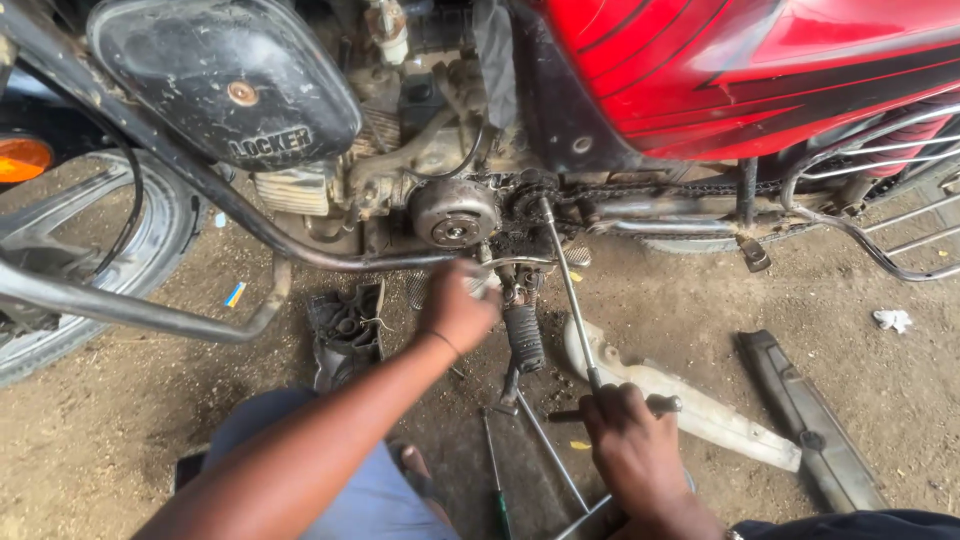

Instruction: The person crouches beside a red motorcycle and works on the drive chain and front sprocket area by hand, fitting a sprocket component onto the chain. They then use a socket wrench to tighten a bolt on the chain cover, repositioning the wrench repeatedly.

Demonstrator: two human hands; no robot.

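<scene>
The right hand [632, 440] is closed tight around the crossbar handle of a long T-shaped wrench [570, 290], whose thin steel shaft slants up and to the left from the fist to the chain sprocket [533, 200] low on the motorcycle engine [440, 160]. The left hand [458, 305] is curled shut just below that engine, gripping a small metal part beside the footrest [523, 335]; what exactly the fingers enclose cannot be made out. The two hands are well apart, the left closer to the engine, the right nearer the person's body. Left of the sprocket sits the round engine cover [453, 212], dusty and grey. Above and to the right of the engine spreads the red side panel [740, 70], and to the engine's upper left hangs a black side box [225, 75]. A drive chain [670, 187] runs rightward from the sprocket. On the dirt floor [120, 420] below the engine lie a black cover piece [345, 330], a pale chain guard [700, 405] and a dark long cover [810, 420] further right, and a screwdriver [495, 480] close to the person's knee. The front wheel [90, 270] stands far left of the engine.
</scene>
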